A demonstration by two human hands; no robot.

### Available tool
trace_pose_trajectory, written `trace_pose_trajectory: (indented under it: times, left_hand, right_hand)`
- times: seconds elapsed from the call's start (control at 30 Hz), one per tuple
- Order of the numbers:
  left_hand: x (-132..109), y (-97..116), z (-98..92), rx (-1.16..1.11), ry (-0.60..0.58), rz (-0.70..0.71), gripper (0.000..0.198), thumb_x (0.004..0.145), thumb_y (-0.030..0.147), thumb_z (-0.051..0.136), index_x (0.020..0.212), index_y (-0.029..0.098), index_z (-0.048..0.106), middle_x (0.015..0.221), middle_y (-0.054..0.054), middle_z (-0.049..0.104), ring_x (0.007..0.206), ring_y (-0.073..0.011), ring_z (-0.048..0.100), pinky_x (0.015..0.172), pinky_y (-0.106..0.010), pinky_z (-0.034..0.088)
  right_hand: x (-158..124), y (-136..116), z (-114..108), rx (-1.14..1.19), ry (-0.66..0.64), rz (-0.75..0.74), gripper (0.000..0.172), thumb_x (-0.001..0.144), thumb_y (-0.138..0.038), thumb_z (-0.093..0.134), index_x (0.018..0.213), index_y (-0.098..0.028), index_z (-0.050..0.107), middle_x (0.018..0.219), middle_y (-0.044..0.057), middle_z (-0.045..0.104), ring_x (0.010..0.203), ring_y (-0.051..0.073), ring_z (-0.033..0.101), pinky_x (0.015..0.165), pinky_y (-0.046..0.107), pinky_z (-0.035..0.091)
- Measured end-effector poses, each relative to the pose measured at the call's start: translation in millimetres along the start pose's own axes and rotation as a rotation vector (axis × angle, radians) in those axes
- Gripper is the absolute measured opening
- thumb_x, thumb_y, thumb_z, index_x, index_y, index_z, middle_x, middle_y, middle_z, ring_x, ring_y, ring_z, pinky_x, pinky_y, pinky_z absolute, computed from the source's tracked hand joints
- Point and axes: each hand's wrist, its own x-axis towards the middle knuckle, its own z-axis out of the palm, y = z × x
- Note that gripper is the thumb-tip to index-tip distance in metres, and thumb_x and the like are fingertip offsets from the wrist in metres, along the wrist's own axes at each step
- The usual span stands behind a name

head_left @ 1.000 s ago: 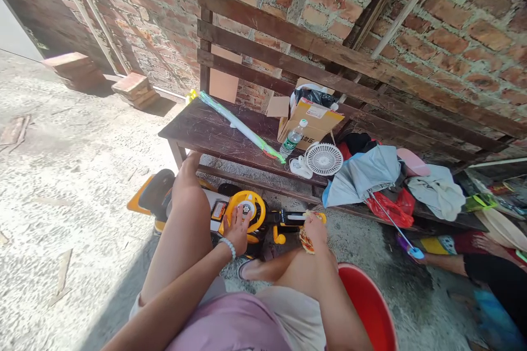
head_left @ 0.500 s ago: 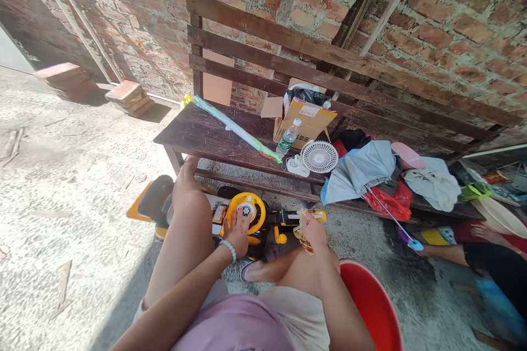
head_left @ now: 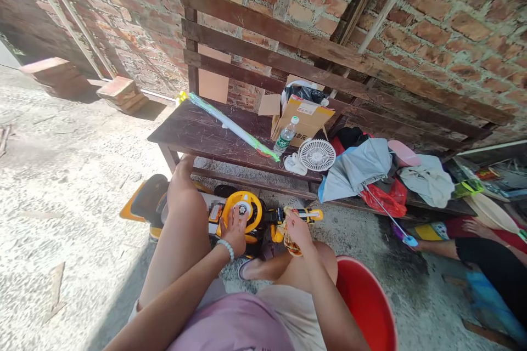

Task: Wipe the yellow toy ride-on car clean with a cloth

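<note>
Fingers stretched out, my left hand (head_left: 234, 233) lies flat over the hub and lower left of the yellow steering wheel (head_left: 258, 213). The wheel belongs to a yellow-and-black ride-on toy excavator (head_left: 216, 214) standing beside the bench. My right hand (head_left: 299, 230) is closed around a crumpled orange, brown and pale bundle (head_left: 293, 245); its exact kind is unclear. This hand is above my right knee, in front of the toy's yellow-and-black arm (head_left: 313, 214). A bracelet of pale beads circles my left wrist.
Along the brick wall stands a dark wooden bench (head_left: 173, 129). On it are a long plastic-wrapped stick (head_left: 234, 127), a water bottle (head_left: 285, 137), a cardboard box (head_left: 308, 120), a white fan (head_left: 317, 154) and a grey umbrella (head_left: 358, 167). A red bucket (head_left: 366, 296) is beside me; another person's leg (head_left: 438, 248) shows at right.
My right hand has shifted slightly left and down with the bundle, which now shows more below it. My left hand stays on the wheel. The whole view has shifted a little.
</note>
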Motion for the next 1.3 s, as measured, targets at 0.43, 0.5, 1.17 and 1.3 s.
trace_pose_trajectory:
  times: [0.43,0.5,1.17,1.3]
  left_hand:
    - [-2,4,-3.9,-0.014,-0.018,-0.011,0.098,0.083,0.031,0.071,0.167,0.022,0.019,0.174,-0.018,-0.008,0.160,-0.0404,-0.009,0.124,-0.067,-0.001]
    - [-3,4,-5.0,-0.029,-0.030,-0.011,0.097,0.084,0.030,0.069,0.167,0.023,0.019,0.174,-0.016,-0.007,0.160,-0.0392,-0.009,0.124,-0.066,0.000]
    - [-4,3,-5.3,-0.075,-0.039,0.003,0.099,0.082,0.031,0.070,0.167,0.022,0.019,0.174,-0.016,-0.008,0.160,-0.0381,-0.011,0.124,-0.066,0.003]
    - [-4,1,-3.3,-0.086,-0.024,0.018,0.099,0.080,0.026,0.068,0.166,0.023,0.020,0.174,-0.014,-0.009,0.160,-0.0378,-0.010,0.124,-0.067,0.001]
  right_hand:
    - [-15,-40,-25,-0.086,0.016,-0.228,0.046,0.098,-0.040,0.049,0.140,-0.032,0.066,0.130,0.006,0.072,0.114,0.024,0.069,0.104,0.036,0.052]
    - [-14,-45,-18,-0.101,0.009,-0.192,0.045,0.098,-0.038,0.049,0.139,-0.032,0.066,0.127,0.006,0.073,0.111,0.023,0.070,0.102,0.036,0.053]
    - [-34,-25,-3,-0.071,0.090,-0.162,0.051,0.097,-0.034,0.044,0.145,-0.027,0.062,0.127,0.011,0.071,0.108,0.023,0.070,0.098,0.034,0.055]
    - [-50,-9,-3,-0.040,0.058,-0.190,0.051,0.097,-0.034,0.042,0.144,-0.026,0.063,0.137,0.010,0.067,0.120,0.024,0.066,0.105,0.035,0.052]
